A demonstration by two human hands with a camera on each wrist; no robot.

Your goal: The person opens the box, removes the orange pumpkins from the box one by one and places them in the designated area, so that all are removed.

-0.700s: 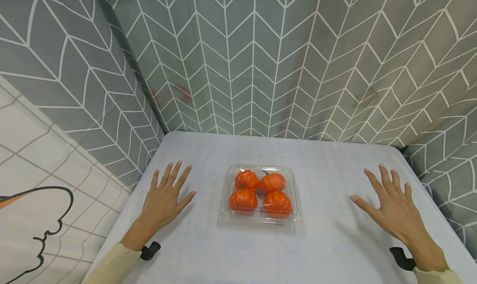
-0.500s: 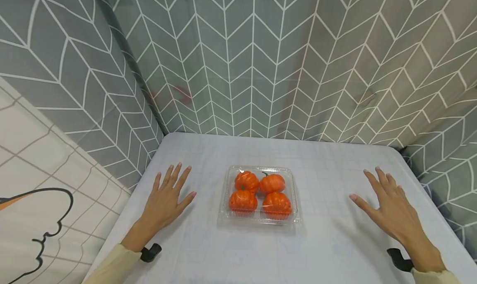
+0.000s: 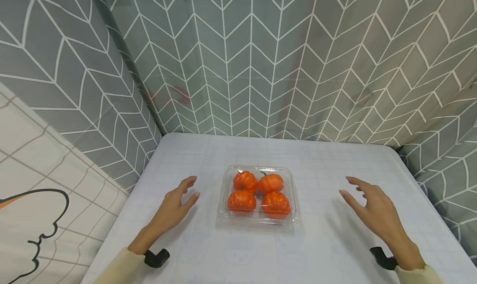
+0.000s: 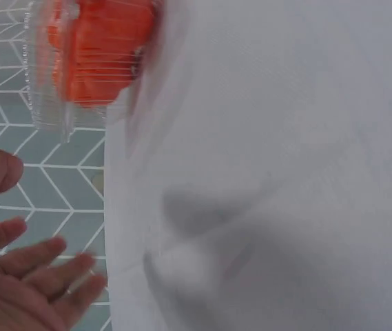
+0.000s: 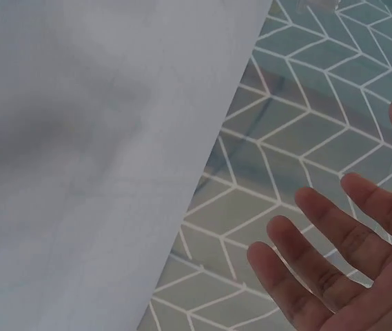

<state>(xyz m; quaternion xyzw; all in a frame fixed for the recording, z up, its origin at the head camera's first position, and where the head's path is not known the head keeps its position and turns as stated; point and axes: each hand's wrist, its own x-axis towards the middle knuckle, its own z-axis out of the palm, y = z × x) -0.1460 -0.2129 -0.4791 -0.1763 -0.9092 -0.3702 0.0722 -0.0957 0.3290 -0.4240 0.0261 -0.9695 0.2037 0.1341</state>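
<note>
A clear plastic clamshell box lies closed on the table's middle, with several small orange pumpkins inside. My left hand hovers to the left of the box, its fingers loosely bent and the thumb apart from them, holding nothing. On the other side my right hand hangs over the table, farther from the box, also relaxed and holding nothing. The left wrist view shows the box beyond the left hand. Spread fingers of the right hand appear in the right wrist view.
The table has a white cloth with rounded far corners. Behind it and along the sides hang grey curtains with a white chevron pattern. A white gridded sheet with a line drawing is at the left.
Both hands have turned from palm-down with spread fingers to sideways, palms facing inward. The right hand has moved a little left, toward the box. The pumpkin box stays where it was.
</note>
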